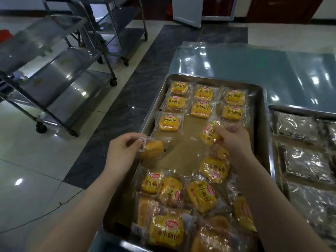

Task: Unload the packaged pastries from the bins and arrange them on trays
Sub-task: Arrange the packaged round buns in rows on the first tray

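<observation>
A steel tray (261,113) lined with brown paper holds yellow packaged pastries. Several lie in neat rows (201,99) at its far end, and a loose heap (181,206) fills its near end. My left hand (121,151) grips one wrapped pastry (151,149) by its sealed end over the tray's left rim, label side down. My right hand (231,138) holds another pastry packet (211,133) above the bare paper in the middle right, just below the right-hand row.
A second steel tray (298,110) with clear-wrapped dark packets lies to the right. Both rest on a glossy plastic-covered table (272,70). Wheeled steel rack carts (60,84) stand on the tiled floor at left. A thin cable (60,203) runs across the floor.
</observation>
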`<act>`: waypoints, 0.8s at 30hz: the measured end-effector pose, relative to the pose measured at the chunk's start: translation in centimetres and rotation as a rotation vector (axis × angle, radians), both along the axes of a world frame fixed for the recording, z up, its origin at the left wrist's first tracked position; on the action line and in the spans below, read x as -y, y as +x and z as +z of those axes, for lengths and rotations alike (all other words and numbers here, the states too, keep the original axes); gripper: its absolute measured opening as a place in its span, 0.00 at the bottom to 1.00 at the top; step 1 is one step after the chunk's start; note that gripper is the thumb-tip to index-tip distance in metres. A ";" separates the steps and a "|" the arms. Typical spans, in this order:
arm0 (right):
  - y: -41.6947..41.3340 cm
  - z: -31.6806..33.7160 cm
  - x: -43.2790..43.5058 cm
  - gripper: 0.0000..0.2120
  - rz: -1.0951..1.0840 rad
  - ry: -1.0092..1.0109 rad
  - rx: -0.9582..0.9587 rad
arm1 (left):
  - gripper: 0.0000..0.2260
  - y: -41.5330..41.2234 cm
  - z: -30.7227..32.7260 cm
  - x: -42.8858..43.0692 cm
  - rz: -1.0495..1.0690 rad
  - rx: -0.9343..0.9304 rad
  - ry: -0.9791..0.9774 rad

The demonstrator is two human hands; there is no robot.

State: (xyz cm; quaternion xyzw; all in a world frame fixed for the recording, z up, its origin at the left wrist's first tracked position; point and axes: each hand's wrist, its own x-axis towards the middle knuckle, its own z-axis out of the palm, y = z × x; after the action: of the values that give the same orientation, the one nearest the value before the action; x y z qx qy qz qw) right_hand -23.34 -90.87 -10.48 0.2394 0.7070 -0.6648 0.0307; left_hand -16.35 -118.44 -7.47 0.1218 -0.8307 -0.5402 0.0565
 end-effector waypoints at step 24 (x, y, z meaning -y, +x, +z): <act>-2.0 -4.9 1.1 0.34 0.989 0.947 -0.203 | 0.09 -1.4 -6.2 -2.0 -0.298 0.022 -0.631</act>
State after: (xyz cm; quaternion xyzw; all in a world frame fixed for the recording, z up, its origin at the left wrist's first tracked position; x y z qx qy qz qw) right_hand -25.33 -91.96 -15.36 -0.1867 0.9466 -0.2117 0.1559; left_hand -17.75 -116.44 -13.62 -0.0187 -0.9661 -0.2576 0.0030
